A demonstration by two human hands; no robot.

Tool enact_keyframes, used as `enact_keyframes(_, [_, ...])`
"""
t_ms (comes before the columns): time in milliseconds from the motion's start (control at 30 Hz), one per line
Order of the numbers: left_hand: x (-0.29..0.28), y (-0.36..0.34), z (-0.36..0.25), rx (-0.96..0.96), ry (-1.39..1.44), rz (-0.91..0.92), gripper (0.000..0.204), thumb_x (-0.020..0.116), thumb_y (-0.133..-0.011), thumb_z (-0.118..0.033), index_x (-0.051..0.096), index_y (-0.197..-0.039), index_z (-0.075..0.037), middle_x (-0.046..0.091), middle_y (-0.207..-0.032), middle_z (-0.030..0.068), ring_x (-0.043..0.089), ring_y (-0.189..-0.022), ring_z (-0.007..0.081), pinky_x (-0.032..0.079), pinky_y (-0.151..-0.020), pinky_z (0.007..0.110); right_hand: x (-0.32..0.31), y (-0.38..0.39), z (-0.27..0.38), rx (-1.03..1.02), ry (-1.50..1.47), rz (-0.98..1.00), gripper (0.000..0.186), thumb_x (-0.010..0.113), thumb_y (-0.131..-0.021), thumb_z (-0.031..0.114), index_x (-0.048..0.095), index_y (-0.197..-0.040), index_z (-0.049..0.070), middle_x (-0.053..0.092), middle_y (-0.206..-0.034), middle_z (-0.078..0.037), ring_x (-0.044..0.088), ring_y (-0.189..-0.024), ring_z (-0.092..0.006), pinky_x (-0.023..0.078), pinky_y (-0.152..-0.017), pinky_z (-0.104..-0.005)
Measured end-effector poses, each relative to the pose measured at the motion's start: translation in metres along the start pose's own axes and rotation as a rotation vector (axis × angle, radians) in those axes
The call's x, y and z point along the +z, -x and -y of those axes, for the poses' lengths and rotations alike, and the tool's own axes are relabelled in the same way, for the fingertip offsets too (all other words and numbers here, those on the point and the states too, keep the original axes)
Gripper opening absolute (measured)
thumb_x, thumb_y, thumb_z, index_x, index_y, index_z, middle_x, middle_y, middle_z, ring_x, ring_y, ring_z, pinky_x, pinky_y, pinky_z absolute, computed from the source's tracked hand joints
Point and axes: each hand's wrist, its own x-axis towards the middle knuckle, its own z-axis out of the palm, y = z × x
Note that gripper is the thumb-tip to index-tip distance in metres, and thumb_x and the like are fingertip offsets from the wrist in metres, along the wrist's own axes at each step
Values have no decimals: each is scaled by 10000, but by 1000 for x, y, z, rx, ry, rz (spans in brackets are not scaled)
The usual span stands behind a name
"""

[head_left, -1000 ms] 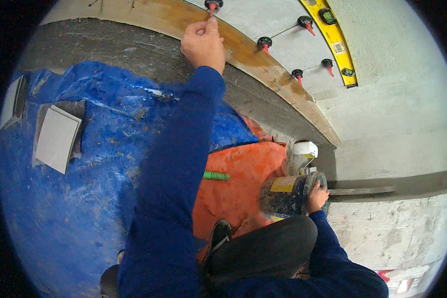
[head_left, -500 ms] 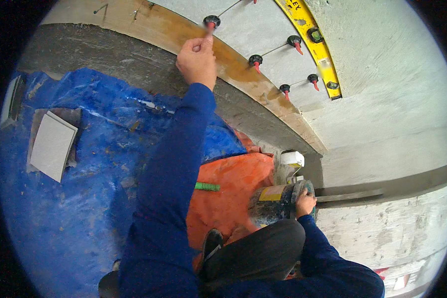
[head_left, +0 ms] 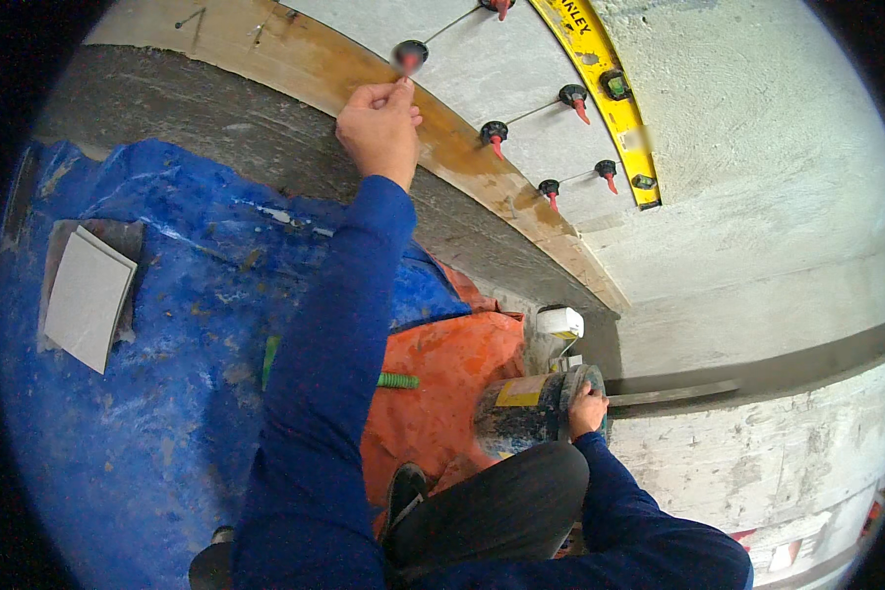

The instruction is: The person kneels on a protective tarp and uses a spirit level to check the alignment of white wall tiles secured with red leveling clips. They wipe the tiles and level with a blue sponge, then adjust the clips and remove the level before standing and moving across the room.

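My left hand is raised to the wall with thumb and fingers pinched together at the red tip of a black tile levelling knob, which looks blurred. That knob sits on a joint between grey tiles. Several more black knobs with red tips, such as a lower one, line the tile joints. Low on the right, my right hand is closed over the rim of a dark, stained bucket with a yellow label. The bucket lies tilted by my knee, its inside mostly hidden.
A yellow spirit level runs along the tiles' far edge. A wooden batten borders them below. Blue sheeting and orange sheeting cover the floor. Tile pieces lie at left, a green ribbed tube near the bucket.
The view has shifted slightly, so the wall and bucket appear further left. My left fingers remain at the same knob, slightly lower against it. My right hand stays on the bucket rim.
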Motion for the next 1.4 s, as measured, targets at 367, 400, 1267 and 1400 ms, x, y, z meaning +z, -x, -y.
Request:
enact_keyframes(367, [-1,-2,-1,-5,-16,30,212,720,-904,-130,628,-906,61,676,-812,116,680,-674,167,594,-599,279,7,-2,-2,58,-13,-35,353,397,-1039,264,635,-1213,70,652,-1109,-228,545,-1054,-463,445,-928,-516])
enact_keyframes(400, [0,-3,0,0,-15,32,211,718,-904,-129,628,-906,61,676,-813,117,680,-674,168,596,-600,280,6,-1,-2,43,-24,-59,366,398,-1040,276,637,-1201,49,653,-1109,-231,544,-1056,-468,444,-931,-518])
enact_keyframes(1267, [2,-8,5,66,-79,20,170,715,-887,-99,637,-824,38,664,-711,87,659,-599,140,543,-527,262,44,-14,-27,19,15,-129,498,439,-1021,380,664,-1031,-64,646,-1094,-278,548,-1059,-476,443,-935,-533])
enact_keyframes(1400, [3,-9,5,52,-69,6,178,715,-881,-104,637,-805,36,663,-681,90,661,-587,149,538,-527,273,23,-6,-16,-23,-50,-90,502,444,-1021,379,664,-1013,-72,637,-1063,-308,551,-1049,-485,444,-931,-535])
